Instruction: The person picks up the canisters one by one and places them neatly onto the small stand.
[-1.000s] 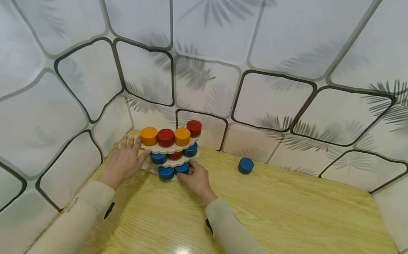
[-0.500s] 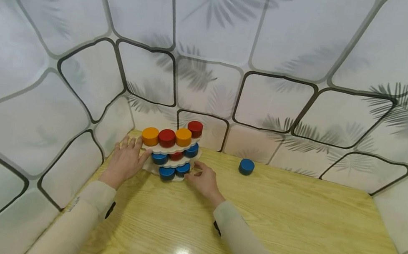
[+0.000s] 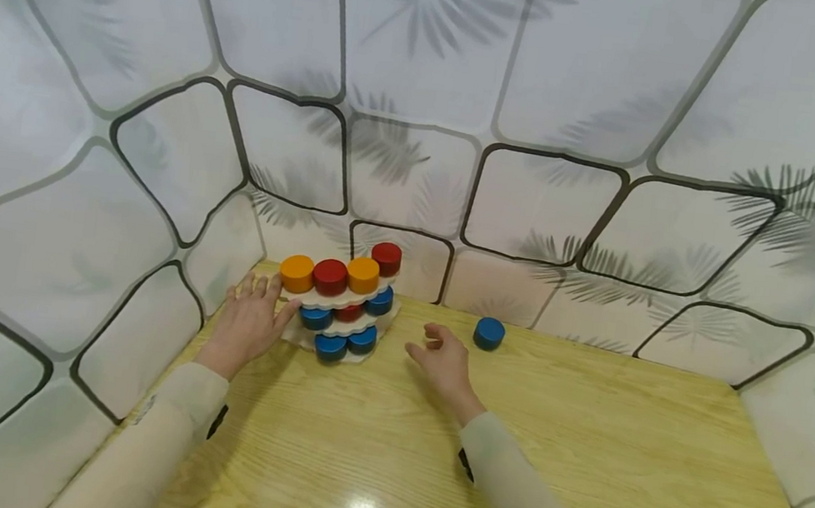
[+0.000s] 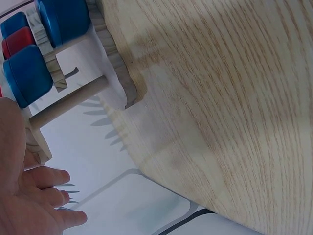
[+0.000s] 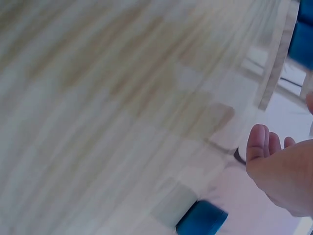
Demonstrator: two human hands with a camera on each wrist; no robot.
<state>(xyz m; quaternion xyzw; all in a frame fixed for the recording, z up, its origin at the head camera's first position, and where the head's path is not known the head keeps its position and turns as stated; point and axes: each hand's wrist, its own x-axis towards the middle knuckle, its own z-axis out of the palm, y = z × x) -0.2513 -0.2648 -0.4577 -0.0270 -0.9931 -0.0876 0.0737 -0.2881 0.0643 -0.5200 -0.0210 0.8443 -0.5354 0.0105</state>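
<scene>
A tiered wooden stand (image 3: 330,301) with pale scalloped shelves stands at the back left of the table. Orange and red discs (image 3: 331,277) line its top shelf; blue and red ones fill the middle, and two blue discs (image 3: 331,348) sit on the lowest. My left hand (image 3: 244,323) touches the left end of the top shelf, its fingers stretched out and its thumb at the front edge. To the right of the stand, apart from it, my right hand (image 3: 443,365) hovers with loosely bent fingers and holds nothing. A loose blue disc (image 3: 489,334) lies just beyond it.
The wood-grain table (image 3: 625,463) stretches to the right and front. Patterned fabric walls (image 3: 534,201) rise close behind the stand and along the left side.
My right hand has let go of the blue disc at the right of the lowest shelf and moved right, towards the loose blue disc. The left hand has stayed in place.
</scene>
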